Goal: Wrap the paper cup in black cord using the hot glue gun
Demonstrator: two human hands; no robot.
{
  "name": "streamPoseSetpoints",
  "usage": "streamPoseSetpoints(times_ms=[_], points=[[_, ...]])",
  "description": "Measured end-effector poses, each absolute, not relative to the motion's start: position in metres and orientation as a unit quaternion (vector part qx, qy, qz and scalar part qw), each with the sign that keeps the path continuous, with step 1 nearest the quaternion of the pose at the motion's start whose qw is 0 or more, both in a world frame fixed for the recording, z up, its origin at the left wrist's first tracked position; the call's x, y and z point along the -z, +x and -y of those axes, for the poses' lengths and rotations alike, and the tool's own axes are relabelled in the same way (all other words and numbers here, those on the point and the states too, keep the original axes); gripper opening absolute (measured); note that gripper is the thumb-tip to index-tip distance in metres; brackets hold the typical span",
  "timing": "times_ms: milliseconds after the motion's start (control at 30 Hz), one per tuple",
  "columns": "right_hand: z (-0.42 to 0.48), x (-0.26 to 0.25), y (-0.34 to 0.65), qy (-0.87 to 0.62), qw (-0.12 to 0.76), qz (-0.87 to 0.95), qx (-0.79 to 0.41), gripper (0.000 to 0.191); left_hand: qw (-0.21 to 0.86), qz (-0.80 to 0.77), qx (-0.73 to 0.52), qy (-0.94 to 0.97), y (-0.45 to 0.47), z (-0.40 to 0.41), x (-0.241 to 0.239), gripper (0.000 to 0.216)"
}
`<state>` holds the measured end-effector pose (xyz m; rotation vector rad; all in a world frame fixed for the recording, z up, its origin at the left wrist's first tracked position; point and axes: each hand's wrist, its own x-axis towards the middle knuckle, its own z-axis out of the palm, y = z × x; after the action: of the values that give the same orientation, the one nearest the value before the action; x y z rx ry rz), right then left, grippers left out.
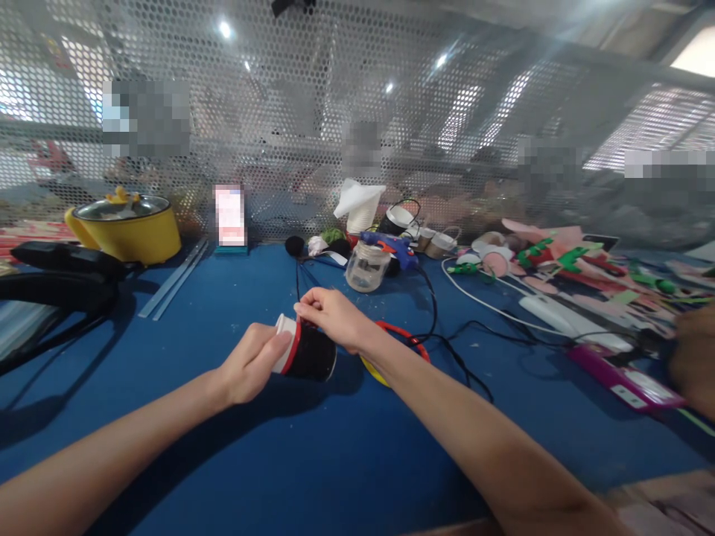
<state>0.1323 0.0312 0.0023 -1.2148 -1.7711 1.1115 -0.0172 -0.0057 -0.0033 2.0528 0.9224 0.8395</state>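
Note:
My left hand [251, 361] is closed around the white end of a paper cup [284, 325], which lies tilted on its side above the blue table. Black yarn [313, 353] covers the cup's other part, and a red band [292, 348] rings it where black meets white. At the band, my right hand [329, 313] has thumb and forefinger pinched on a thin black strand [298, 279]. That strand runs back toward a black yarn ball [295, 246]. Partly behind my right forearm lies a red and yellow ring [385, 380].
A blue glue gun [391, 248] rests on a clear jar [367, 269], its cord trailing right. Left stand a yellow pot [145, 234], glue sticks [174, 283] and a phone [230, 216]. Right are a purple power strip [625, 380], craft pieces [558, 257] and another person's blurred hand [693, 357].

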Motion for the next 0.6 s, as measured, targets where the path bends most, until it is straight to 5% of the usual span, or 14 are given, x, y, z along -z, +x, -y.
streamPoseSetpoints(times_ms=[267,467,600], points=[[-0.034,-0.001,0.135,-0.465,0.324,0.681,-0.464,0.009,0.325,-0.310,-0.351,0.822,-0.018,0.007,-0.001,0.035],[-0.041,-0.013,0.149,-0.486,0.353,0.647,-0.470,0.032,0.313,-0.337,-0.388,0.799,-0.019,0.006,-0.004,0.035],[-0.027,-0.026,0.160,-0.441,0.299,0.670,-0.516,0.042,0.381,-0.403,-0.412,0.723,-0.018,0.002,-0.001,0.035]])
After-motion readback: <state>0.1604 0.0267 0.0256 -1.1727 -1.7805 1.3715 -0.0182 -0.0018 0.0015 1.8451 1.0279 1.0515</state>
